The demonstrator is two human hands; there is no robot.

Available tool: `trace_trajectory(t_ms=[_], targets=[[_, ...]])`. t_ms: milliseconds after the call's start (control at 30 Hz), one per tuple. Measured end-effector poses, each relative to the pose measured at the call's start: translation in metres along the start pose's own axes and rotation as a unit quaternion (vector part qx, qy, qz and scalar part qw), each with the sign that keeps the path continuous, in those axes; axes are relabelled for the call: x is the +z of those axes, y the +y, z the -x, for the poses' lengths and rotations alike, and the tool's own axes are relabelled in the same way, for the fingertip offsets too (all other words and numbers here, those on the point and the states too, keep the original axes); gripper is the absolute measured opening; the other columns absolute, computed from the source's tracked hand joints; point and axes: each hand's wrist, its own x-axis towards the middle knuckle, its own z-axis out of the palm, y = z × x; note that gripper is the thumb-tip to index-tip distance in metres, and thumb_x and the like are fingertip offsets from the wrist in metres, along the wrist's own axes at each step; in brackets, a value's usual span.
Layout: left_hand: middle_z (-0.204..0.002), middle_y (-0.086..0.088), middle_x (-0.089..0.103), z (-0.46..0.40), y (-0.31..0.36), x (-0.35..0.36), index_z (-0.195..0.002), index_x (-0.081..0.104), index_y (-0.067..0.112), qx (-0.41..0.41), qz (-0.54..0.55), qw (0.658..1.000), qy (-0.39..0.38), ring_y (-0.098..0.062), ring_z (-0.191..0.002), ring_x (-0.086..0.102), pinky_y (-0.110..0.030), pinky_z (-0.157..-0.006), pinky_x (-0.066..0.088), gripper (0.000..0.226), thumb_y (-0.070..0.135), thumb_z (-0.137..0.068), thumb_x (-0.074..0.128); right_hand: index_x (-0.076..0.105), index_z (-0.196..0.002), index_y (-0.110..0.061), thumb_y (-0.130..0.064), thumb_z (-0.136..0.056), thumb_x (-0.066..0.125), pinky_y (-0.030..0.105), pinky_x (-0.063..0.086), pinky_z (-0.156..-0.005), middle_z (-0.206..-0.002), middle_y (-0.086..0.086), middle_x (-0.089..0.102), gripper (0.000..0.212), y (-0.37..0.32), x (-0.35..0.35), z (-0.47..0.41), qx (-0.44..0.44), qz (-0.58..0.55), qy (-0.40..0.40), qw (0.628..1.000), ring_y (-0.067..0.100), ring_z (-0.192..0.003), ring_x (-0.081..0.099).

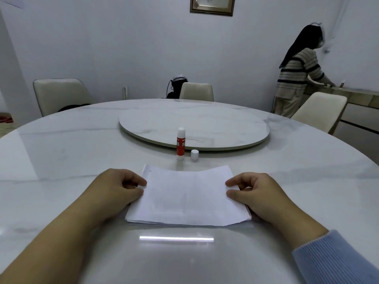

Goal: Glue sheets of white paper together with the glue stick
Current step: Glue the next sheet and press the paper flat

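Note:
A small stack of white paper sheets (187, 196) lies flat on the marble table (61, 152) in front of me. My left hand (117, 188) pinches the stack's left edge between thumb and fingers. My right hand (254, 191) pinches the right edge the same way. Behind the paper a red and white glue stick (180, 144) stands upright with its cap off. The white cap (194, 155) stands just to the right of the glue stick.
A round marble turntable (225, 121) sits in the table's middle, right behind the glue stick. Cream chairs (59, 96) ring the far side of the table. At the back right a person (297, 76) in a striped top stands at a sideboard.

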Motion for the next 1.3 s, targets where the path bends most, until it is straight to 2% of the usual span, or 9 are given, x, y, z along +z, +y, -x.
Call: trace_trajectory(t_ms=[133,300,500,833,1067,1233,1300], targets=[[-0.077,0.001,0.07,-0.0016,-0.0002,0.002,-0.086,0.072,0.026,0.014,-0.042,0.999,0.007,-0.009,-0.071,0.062,-0.017,-0.058,0.039,0.014,0.014,-0.081,0.065,0.074,-0.091,-0.025,-0.02,-0.079,0.074,0.015,0.041,-0.054,-0.068,-0.003,0.062,0.013,-0.0004,0.0007,0.0007,0.004,0.033,0.003,0.999,0.012,-0.065,0.059],[-0.074,0.005,0.063,-0.0033,-0.0003,0.0067,-0.083,0.066,0.034,0.042,-0.109,0.993,0.005,-0.006,-0.062,0.055,-0.014,-0.052,0.034,0.019,0.016,-0.081,0.063,0.074,-0.091,-0.024,-0.021,-0.08,0.072,0.006,0.033,-0.041,-0.06,-0.007,0.054,0.011,0.0015,0.0017,0.0013,-0.008,0.076,0.009,0.997,0.006,-0.055,0.051],[-0.077,0.007,0.06,-0.0048,-0.0017,0.0088,-0.087,0.064,0.035,0.05,-0.126,0.991,0.012,-0.005,-0.066,0.053,-0.014,-0.053,0.032,0.017,0.02,-0.081,0.062,0.074,-0.094,-0.026,-0.023,-0.081,0.072,0.005,0.034,-0.044,-0.063,-0.007,0.052,0.014,0.0014,0.0027,0.0003,-0.029,0.092,0.018,0.995,0.004,-0.052,0.047],[-0.084,0.005,0.059,-0.0075,-0.0067,0.0094,-0.089,0.063,0.037,0.07,-0.136,0.988,0.009,-0.006,-0.073,0.055,-0.014,-0.057,0.035,0.015,0.023,-0.082,0.064,0.072,-0.1,-0.025,-0.024,-0.083,0.07,0.005,0.035,-0.044,-0.071,-0.008,0.054,0.017,0.0016,0.0053,-0.0014,-0.018,0.122,0.027,0.992,0.005,-0.06,0.051],[-0.084,0.004,0.06,-0.0085,-0.0067,0.0079,-0.088,0.064,0.038,0.072,-0.128,0.989,-0.001,-0.006,-0.074,0.055,-0.014,-0.058,0.035,0.018,0.021,-0.082,0.065,0.072,-0.086,-0.025,-0.022,-0.082,0.071,0.006,0.035,-0.046,-0.067,-0.007,0.051,0.005,0.0017,0.003,-0.0002,-0.023,0.122,0.019,0.992,0.006,-0.057,0.046],[-0.086,0.004,0.059,-0.0093,-0.0083,0.0072,-0.09,0.063,0.038,0.067,-0.137,0.988,-0.016,-0.005,-0.077,0.055,-0.012,-0.061,0.035,0.021,0.019,-0.084,0.064,0.072,-0.086,-0.023,-0.022,-0.08,0.073,0.006,0.032,-0.042,-0.058,-0.007,0.047,0.006,0.0006,0.0025,-0.001,-0.012,0.12,0.012,0.993,0.006,-0.051,0.043],[-0.087,0.005,0.058,-0.0094,-0.0079,0.0079,-0.093,0.063,0.038,0.066,-0.143,0.987,-0.021,-0.004,-0.078,0.054,-0.012,-0.062,0.034,0.02,0.019,-0.085,0.063,0.072,-0.088,-0.023,-0.023,-0.08,0.073,0.006,0.033,-0.043,-0.064,-0.007,0.05,0.008,0.001,0.0024,-0.0006,-0.011,0.13,0.015,0.991,0.005,-0.055,0.046]])
